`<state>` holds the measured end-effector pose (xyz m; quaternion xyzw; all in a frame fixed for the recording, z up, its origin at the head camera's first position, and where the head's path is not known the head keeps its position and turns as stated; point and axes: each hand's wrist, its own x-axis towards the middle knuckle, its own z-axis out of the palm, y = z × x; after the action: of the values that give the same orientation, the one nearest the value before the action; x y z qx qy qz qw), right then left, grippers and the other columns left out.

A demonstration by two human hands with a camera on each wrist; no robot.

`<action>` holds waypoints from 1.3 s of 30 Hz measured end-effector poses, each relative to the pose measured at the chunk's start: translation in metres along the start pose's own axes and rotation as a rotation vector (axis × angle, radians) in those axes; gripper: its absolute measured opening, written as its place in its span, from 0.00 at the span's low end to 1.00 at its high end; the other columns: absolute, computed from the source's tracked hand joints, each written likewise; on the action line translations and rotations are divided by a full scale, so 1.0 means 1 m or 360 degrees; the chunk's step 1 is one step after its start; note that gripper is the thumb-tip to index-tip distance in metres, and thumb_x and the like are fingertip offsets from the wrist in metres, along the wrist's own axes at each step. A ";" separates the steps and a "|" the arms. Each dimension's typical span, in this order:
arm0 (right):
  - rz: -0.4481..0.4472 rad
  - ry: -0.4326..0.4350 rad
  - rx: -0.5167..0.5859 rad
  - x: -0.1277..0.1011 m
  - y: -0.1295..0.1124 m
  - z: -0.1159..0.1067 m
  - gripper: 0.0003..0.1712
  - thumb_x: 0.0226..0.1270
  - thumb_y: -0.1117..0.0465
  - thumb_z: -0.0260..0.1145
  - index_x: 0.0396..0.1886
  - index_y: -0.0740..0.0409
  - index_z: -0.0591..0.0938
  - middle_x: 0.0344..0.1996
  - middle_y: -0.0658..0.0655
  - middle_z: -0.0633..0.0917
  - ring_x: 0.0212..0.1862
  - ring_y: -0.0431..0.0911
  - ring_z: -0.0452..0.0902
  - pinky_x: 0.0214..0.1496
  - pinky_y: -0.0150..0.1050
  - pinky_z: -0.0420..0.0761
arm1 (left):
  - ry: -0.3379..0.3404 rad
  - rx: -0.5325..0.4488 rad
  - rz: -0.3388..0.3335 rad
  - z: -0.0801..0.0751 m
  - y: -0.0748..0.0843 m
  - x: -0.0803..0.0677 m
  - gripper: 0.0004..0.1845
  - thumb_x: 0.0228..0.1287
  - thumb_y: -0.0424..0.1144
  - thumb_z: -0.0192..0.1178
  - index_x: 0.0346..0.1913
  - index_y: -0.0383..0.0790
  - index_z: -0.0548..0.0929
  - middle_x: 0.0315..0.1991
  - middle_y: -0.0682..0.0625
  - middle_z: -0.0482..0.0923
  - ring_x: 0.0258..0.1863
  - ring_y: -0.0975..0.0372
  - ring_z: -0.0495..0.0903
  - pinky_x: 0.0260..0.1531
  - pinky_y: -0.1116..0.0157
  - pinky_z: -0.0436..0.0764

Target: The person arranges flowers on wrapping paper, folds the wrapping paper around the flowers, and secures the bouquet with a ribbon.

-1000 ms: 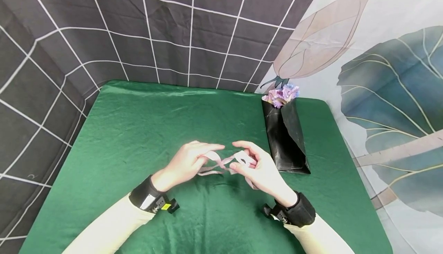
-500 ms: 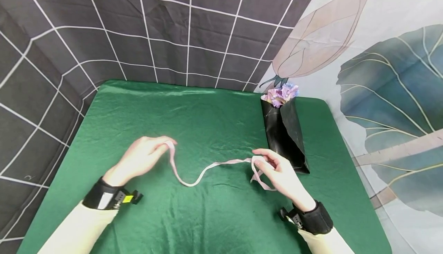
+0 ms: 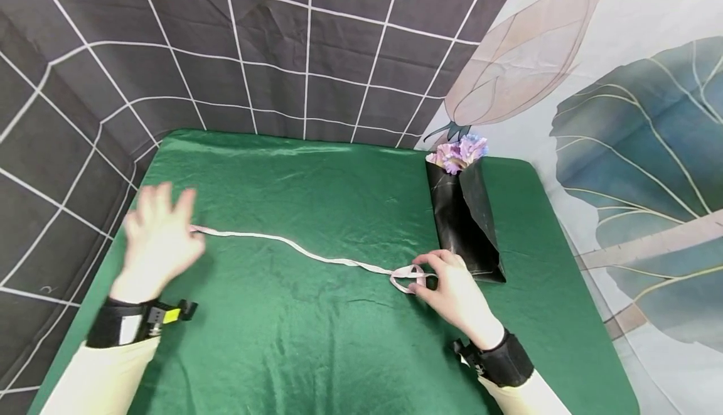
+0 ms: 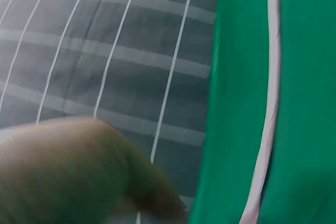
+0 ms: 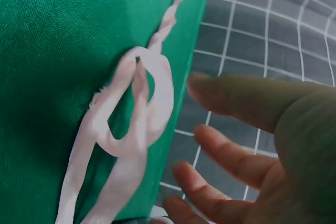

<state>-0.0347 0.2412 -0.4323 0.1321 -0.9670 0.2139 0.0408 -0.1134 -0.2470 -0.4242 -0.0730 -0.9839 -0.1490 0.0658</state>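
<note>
A: From my head view, the pink ribbon lies stretched across the green desk, from the left hand over to the right hand. It ends in a small loop right at the right fingertips.

B: Is either hand holding it?

A: The left hand is blurred, fingers spread and raised at the left edge, holding nothing I can see. In the right wrist view the fingers are loose and straight, just beside the loop, not pinching it. The left wrist view only shows a ribbon strip on the cloth and a blurred bit of hand.

B: Anything else?

A: A black paper bouquet with purple flowers lies at the far right, just beyond the right hand.
</note>
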 end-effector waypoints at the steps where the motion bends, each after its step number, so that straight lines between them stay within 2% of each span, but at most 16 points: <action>1: 0.0017 -0.0011 -0.0046 -0.001 -0.001 0.002 0.20 0.46 0.52 0.78 0.40 0.50 0.83 0.40 0.53 0.79 0.44 0.49 0.72 0.48 0.44 0.70 | 0.0081 -0.0023 0.0142 0.010 0.012 0.002 0.35 0.48 0.39 0.59 0.64 0.36 0.66 0.64 0.29 0.55 0.67 0.34 0.48 0.49 0.28 0.55; 3: 0.0043 -0.0058 -0.0138 -0.003 -0.003 0.007 0.18 0.43 0.50 0.79 0.34 0.48 0.83 0.31 0.49 0.77 0.37 0.47 0.70 0.40 0.42 0.69 | 0.0142 -0.0084 0.0429 0.031 0.039 0.005 0.29 0.51 0.44 0.63 0.58 0.39 0.73 0.65 0.34 0.59 0.69 0.38 0.50 0.54 0.31 0.56; 5: 0.0043 -0.0104 -0.0207 -0.004 -0.005 0.011 0.16 0.42 0.49 0.79 0.29 0.45 0.82 0.27 0.47 0.75 0.35 0.46 0.69 0.36 0.41 0.69 | 0.0106 -0.0165 0.0642 0.053 0.066 0.005 0.25 0.54 0.49 0.66 0.54 0.42 0.78 0.65 0.37 0.63 0.69 0.41 0.53 0.58 0.34 0.57; 8: -0.0013 -0.0121 -0.0265 -0.006 -0.005 0.017 0.12 0.45 0.51 0.78 0.23 0.42 0.80 0.27 0.46 0.75 0.35 0.47 0.70 0.33 0.42 0.70 | -0.0019 -0.0296 0.0805 0.081 0.098 0.005 0.22 0.54 0.52 0.67 0.50 0.46 0.81 0.64 0.41 0.65 0.70 0.44 0.54 0.61 0.39 0.57; 11: -0.0088 -0.0099 -0.0191 -0.007 -0.003 0.018 0.11 0.51 0.55 0.75 0.22 0.41 0.79 0.28 0.47 0.76 0.35 0.46 0.70 0.37 0.42 0.71 | -0.0067 -0.0375 0.0874 0.100 0.113 0.007 0.19 0.53 0.52 0.69 0.45 0.47 0.82 0.63 0.42 0.68 0.70 0.44 0.56 0.62 0.43 0.59; 15: -0.0074 -0.0127 0.0101 -0.010 0.005 0.010 0.08 0.60 0.57 0.68 0.26 0.42 0.76 0.26 0.43 0.76 0.32 0.43 0.70 0.39 0.36 0.68 | -0.0036 -0.0416 0.0849 0.109 0.111 0.011 0.10 0.54 0.48 0.69 0.33 0.50 0.80 0.58 0.43 0.72 0.68 0.44 0.59 0.61 0.43 0.61; 19: 0.0076 -0.0082 0.0377 -0.021 0.021 -0.004 0.05 0.65 0.59 0.63 0.31 0.43 0.76 0.22 0.39 0.76 0.24 0.38 0.71 0.28 0.30 0.68 | -0.0006 -0.0427 0.0784 0.103 0.097 0.013 0.09 0.55 0.44 0.69 0.26 0.51 0.77 0.50 0.46 0.77 0.65 0.46 0.64 0.60 0.44 0.63; 21: 0.0171 -0.0030 0.0429 -0.027 0.030 -0.013 0.05 0.66 0.60 0.62 0.32 0.43 0.76 0.21 0.40 0.76 0.20 0.36 0.70 0.23 0.30 0.68 | -0.0013 -0.0455 0.0743 0.096 0.089 0.014 0.09 0.56 0.45 0.67 0.27 0.51 0.77 0.42 0.50 0.79 0.57 0.51 0.72 0.55 0.50 0.69; 24: 0.0320 0.0021 0.0385 -0.037 0.044 -0.027 0.06 0.65 0.60 0.63 0.33 0.41 0.76 0.18 0.43 0.73 0.17 0.36 0.66 0.20 0.31 0.66 | -0.0098 -0.0496 0.0631 0.083 0.078 0.012 0.08 0.59 0.50 0.65 0.29 0.55 0.78 0.28 0.60 0.76 0.36 0.63 0.76 0.38 0.63 0.75; 26: 0.0422 0.0027 0.0349 -0.042 0.050 -0.035 0.07 0.65 0.59 0.64 0.34 0.39 0.77 0.17 0.45 0.72 0.16 0.37 0.64 0.19 0.33 0.65 | -0.0196 -0.0523 0.0570 0.075 0.070 0.009 0.07 0.60 0.53 0.63 0.30 0.59 0.78 0.22 0.64 0.71 0.25 0.68 0.71 0.26 0.68 0.70; 28: 0.0492 0.0018 0.0372 -0.047 0.054 -0.041 0.07 0.65 0.58 0.64 0.40 0.41 0.78 0.17 0.46 0.71 0.15 0.38 0.63 0.18 0.34 0.64 | -0.0298 -0.0509 0.0544 0.069 0.063 0.005 0.07 0.61 0.56 0.61 0.30 0.62 0.76 0.19 0.66 0.68 0.20 0.71 0.68 0.20 0.70 0.67; 30: 0.0538 0.0004 0.0475 -0.051 0.057 -0.044 0.13 0.65 0.60 0.64 0.48 0.44 0.78 0.16 0.48 0.73 0.15 0.39 0.66 0.18 0.34 0.66 | -0.0374 -0.0488 0.0553 0.064 0.057 0.002 0.07 0.61 0.57 0.60 0.29 0.64 0.75 0.18 0.66 0.67 0.17 0.71 0.66 0.19 0.70 0.66; 34: 0.0584 -0.0025 0.0853 -0.059 0.059 -0.046 0.24 0.67 0.68 0.59 0.63 0.54 0.72 0.17 0.53 0.76 0.18 0.42 0.74 0.23 0.35 0.77 | -0.0446 -0.0411 0.0534 0.061 0.048 -0.001 0.09 0.62 0.56 0.60 0.28 0.66 0.73 0.16 0.66 0.66 0.17 0.72 0.66 0.18 0.71 0.65; 37: 0.0584 -0.0017 0.1023 -0.067 0.059 -0.048 0.19 0.70 0.70 0.54 0.59 0.61 0.75 0.20 0.58 0.80 0.23 0.46 0.79 0.27 0.39 0.81 | -0.0450 -0.0360 0.0502 0.061 0.042 -0.002 0.10 0.61 0.53 0.62 0.27 0.63 0.73 0.16 0.66 0.65 0.16 0.72 0.65 0.16 0.70 0.64; 39: 0.0592 -0.0009 0.0972 -0.071 0.060 -0.051 0.15 0.72 0.70 0.52 0.52 0.61 0.80 0.26 0.59 0.84 0.28 0.45 0.82 0.31 0.37 0.82 | -0.0443 -0.0330 0.0479 0.061 0.039 -0.002 0.10 0.61 0.51 0.63 0.26 0.61 0.73 0.15 0.65 0.64 0.16 0.71 0.64 0.15 0.70 0.63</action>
<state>0.0181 0.3317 -0.4202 -0.0395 -0.8662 0.4963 -0.0427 -0.1112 -0.1923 -0.4711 -0.2452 -0.9410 -0.2263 -0.0570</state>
